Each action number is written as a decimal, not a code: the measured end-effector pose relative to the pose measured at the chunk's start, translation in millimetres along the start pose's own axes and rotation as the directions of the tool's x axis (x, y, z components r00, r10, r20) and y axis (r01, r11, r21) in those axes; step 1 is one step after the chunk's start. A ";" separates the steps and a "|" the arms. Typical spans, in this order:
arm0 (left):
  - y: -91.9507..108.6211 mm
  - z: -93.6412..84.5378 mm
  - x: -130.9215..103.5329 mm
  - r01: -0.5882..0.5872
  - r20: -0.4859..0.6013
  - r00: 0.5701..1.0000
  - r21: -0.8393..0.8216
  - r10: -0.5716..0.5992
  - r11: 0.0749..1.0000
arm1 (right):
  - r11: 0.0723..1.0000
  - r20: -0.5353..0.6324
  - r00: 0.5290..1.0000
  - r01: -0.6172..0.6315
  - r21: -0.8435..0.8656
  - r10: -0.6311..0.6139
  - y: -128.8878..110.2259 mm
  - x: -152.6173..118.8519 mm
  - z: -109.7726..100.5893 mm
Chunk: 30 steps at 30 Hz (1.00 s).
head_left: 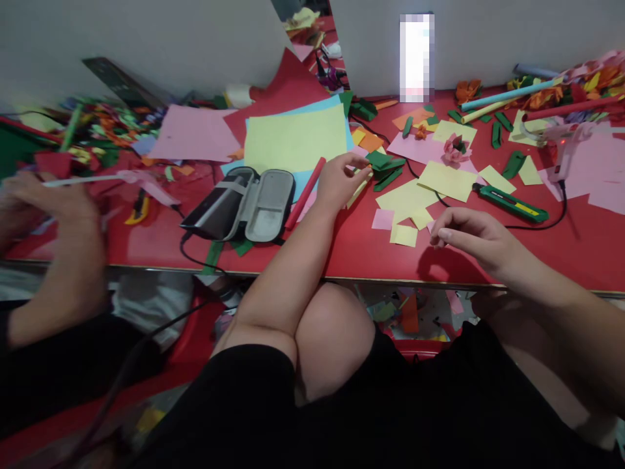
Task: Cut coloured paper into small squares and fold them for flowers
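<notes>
My left hand [340, 182] is at the middle of the red table, its fingers curled at the near edge of folded green paper pieces [385, 168]; whether it pinches one is too small to tell. Just left of its wrist lies a red paper tube [306, 193]. My right hand [469, 236] hovers above the table's front part, thumb and fingers curled toward each other; anything between them is too small to make out. Beyond it lie a green cutter [511, 202] and yellow paper sheets [448, 181]. A pink paper flower [457, 149] rests farther back.
At the left, another person's hands [53, 195] are near a pink glue gun [149, 185]. An open grey case [268, 205] lies on the red table [361, 257]. A second glue gun [566, 150] stands at right, its cable crossing behind my right hand. A bright phone [416, 58] leans at the back.
</notes>
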<state>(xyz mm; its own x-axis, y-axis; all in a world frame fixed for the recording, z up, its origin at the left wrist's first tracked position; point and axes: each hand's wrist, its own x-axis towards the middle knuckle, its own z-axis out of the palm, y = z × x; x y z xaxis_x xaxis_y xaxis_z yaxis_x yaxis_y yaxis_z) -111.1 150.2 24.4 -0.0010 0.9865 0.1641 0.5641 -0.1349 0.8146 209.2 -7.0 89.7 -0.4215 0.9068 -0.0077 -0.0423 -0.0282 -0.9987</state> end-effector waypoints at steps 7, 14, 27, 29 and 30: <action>45.3 14.9 -38.5 0.410 0.383 0.907 -0.717 -0.173 0.564 | 0.998 -0.011 0.998 -0.061 0.010 0.061 7.0 8.7 -20.6; 83.5 48.1 -68.0 0.650 0.668 0.732 -0.628 -0.131 0.427 | 0.999 -0.078 0.996 0.033 0.001 -0.033 15.9 21.2 -23.2; 66.8 58.5 -76.2 0.475 0.626 0.776 -0.663 0.081 0.578 | 0.998 -0.169 0.985 0.001 -0.071 -0.013 32.0 33.1 -24.4; 67.1 57.9 -75.9 0.413 0.617 0.776 -0.652 0.129 0.636 | 0.995 -0.167 0.986 -0.003 -0.104 -0.014 35.3 33.7 -24.6; 66.9 57.9 -75.2 0.380 0.607 0.781 -0.649 0.147 0.660 | 0.994 -0.166 0.986 -0.008 -0.113 -0.011 36.6 34.2 -25.1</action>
<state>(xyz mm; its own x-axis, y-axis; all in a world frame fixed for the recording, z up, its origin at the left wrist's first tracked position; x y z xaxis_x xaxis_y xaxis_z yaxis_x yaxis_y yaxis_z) -25.5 72.4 34.3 0.5834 0.8072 -0.0896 -0.1637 0.2250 0.9605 216.0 33.5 51.7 -0.2648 0.9643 -0.0049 0.0636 0.0124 -0.9979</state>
